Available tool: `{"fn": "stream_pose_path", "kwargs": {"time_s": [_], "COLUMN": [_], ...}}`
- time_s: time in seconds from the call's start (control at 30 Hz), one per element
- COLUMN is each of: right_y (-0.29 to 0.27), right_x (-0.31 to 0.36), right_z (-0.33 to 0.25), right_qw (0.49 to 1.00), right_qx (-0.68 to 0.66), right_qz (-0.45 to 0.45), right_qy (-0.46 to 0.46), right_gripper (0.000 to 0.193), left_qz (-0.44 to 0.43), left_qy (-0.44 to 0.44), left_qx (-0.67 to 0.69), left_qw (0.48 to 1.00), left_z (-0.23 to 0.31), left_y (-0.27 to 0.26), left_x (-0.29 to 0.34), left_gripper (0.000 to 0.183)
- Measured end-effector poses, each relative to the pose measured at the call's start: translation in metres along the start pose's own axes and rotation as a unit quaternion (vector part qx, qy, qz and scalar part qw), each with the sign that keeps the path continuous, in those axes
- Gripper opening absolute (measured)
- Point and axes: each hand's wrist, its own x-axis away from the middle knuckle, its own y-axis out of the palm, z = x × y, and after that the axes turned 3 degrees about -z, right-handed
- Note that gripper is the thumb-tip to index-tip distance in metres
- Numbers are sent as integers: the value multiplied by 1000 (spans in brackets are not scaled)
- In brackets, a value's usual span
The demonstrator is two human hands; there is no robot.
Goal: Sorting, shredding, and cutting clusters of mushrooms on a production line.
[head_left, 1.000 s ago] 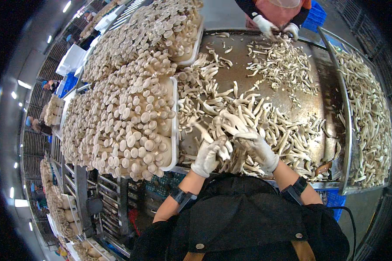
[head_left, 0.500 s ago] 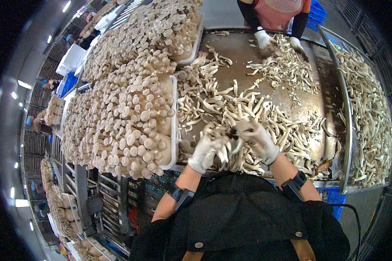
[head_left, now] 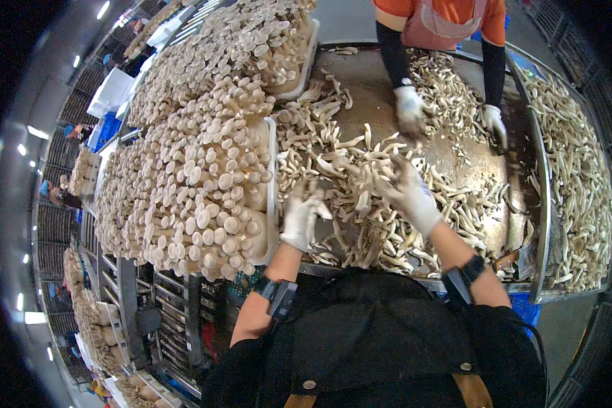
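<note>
White lights (head_left: 34, 317) dot the far left beside dark slatted racks (head_left: 52, 224); grey floor (head_left: 570, 325) shows right.

There is one metal desk (head_left: 364, 85). Two white-gloved hands are the wearer's, a left hand (head_left: 302, 217) and a right hand (head_left: 413, 197); two more, a co-worker's gloved hands (head_left: 410, 107), make four. Two white-rimmed trays (head_left: 273, 190) stand on the left, one metal-framed tray (head_left: 545, 204) on the right. The wearer has two dark wrist devices (head_left: 461, 277). One brown-handled tool (head_left: 506, 261) shows. The overlapping mushrooms (head_left: 449, 207) are too many to count.
</note>
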Motion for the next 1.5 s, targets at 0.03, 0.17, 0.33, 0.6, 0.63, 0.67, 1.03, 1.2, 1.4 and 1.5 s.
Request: {"fn": "stream_pose_path", "kwargs": {"time_s": [0.03, 0.17, 0.33, 0.6, 0.63, 0.67, 1.03, 1.2, 1.4, 1.5], "right_y": [-16, 37, 85, 49, 45, 43, 38, 31, 20, 29], "right_x": [15, 66, 49, 31, 31, 32, 21, 23, 23, 20], "right_z": [-2, 25, 43, 64, 45, 23, -10, -17, -25, -3], "right_qw": [988, 892, 971, 802, 804, 824, 967, 910, 867, 942], "right_qx": [116, 235, 144, -565, -567, -539, -53, -400, -475, 50], "right_qz": [-98, -320, -129, -63, -75, -86, -28, -96, -96, 23], "right_qy": [24, 216, 139, 180, 166, 152, -247, 52, 115, -330], "right_gripper": [60, 67, 76, 30, 29, 29, 33, 34, 47, 48], "left_qz": [-4, -14, -83, -30, -154, -275, -183, -189, -55, -246], "left_qy": [55, 20, -118, 32, -47, -127, -53, -74, -99, -111], "left_qx": [-31, 47, -129, 0, 110, 216, -1, 75, 170, 53], "left_qw": [998, 999, 981, 999, 981, 928, 982, 976, 979, 961], "left_z": [-17, -46, -62, -31, -48, -62, -19, -2, 4, -24], "left_y": [-40, -20, -4, -35, -52, -60, 29, 32, 47, 30], "left_x": [-7, 7, 11, 11, 10, 11, 46, 43, 45, 42], "left_gripper": [62, 62, 75, 82, 81, 80, 49, 45, 49, 52]}}
